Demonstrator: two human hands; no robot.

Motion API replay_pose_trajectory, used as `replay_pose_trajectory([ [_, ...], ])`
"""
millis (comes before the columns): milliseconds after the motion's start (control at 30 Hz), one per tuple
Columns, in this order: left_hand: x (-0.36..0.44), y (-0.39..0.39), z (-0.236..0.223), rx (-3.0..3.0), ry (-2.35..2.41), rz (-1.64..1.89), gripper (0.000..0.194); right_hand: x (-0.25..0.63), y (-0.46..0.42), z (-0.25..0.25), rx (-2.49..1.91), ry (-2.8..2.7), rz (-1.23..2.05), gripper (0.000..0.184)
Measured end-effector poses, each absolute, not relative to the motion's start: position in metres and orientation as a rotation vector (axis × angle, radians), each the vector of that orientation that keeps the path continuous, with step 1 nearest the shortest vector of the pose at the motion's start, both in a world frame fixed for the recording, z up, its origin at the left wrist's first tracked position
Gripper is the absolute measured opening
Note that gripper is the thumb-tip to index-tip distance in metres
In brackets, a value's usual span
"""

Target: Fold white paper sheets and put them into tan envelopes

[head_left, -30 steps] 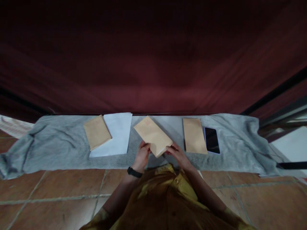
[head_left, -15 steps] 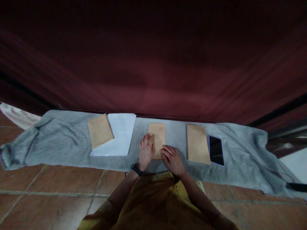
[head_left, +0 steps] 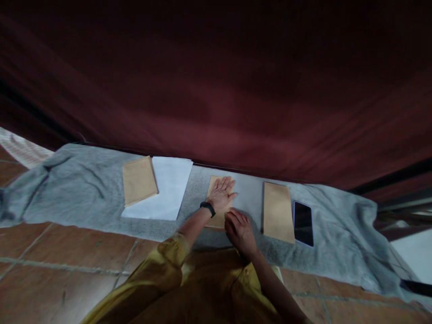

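A brown envelope point(head_left: 214, 185) lies flat on the grey cloth point(head_left: 84, 198) in front of me. My left hand point(head_left: 222, 193), with a black band on its wrist, lies flat on top of the envelope with its fingers stretched out. My right hand point(head_left: 239, 229) rests at the envelope's near right corner, fingers curved down onto the cloth and the envelope's edge. Neither hand holds anything off the surface.
A second brown envelope point(head_left: 278, 211) lies to the right with a dark phone point(head_left: 303, 217) beside it. To the left, another brown envelope point(head_left: 139, 181) overlaps white paper point(head_left: 168, 189). A dark red curtain point(head_left: 216, 90) hangs behind. Tiled floor point(head_left: 67, 256) lies in front.
The envelope, held tilted in both hands a second ago, now lies flat on the cloth. My left hand has slid forward over it and flattened. The view has shifted.
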State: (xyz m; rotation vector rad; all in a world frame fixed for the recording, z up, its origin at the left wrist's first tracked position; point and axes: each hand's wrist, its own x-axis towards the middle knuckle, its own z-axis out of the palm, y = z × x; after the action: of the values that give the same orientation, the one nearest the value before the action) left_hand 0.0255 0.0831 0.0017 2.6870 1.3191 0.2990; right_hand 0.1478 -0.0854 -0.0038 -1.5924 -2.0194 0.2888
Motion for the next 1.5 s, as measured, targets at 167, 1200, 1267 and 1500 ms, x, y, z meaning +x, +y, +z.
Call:
replay_pose_trajectory([
  [167,0.027,0.092,0.0,2.657,1.305,0.256,0.066,0.149,-0.086,-0.003,-1.573,-2.023,0.269,0.036],
  [1200,-0.072,-0.049,0.0,2.62,0.938,0.552,0.038,0.133,-0.006,-0.008,-1.602,-2.2,0.235,0.048],
  [1267,-0.071,-0.048,0.001,2.613,0.933,0.567,0.037,0.131,0.008,-0.007,-1.645,-2.201,0.221,0.05],
  [1500,-0.07,-0.048,-0.001,2.595,0.954,0.647,0.034,0.129,0.019,-0.009,-1.622,-2.249,0.21,0.055],
])
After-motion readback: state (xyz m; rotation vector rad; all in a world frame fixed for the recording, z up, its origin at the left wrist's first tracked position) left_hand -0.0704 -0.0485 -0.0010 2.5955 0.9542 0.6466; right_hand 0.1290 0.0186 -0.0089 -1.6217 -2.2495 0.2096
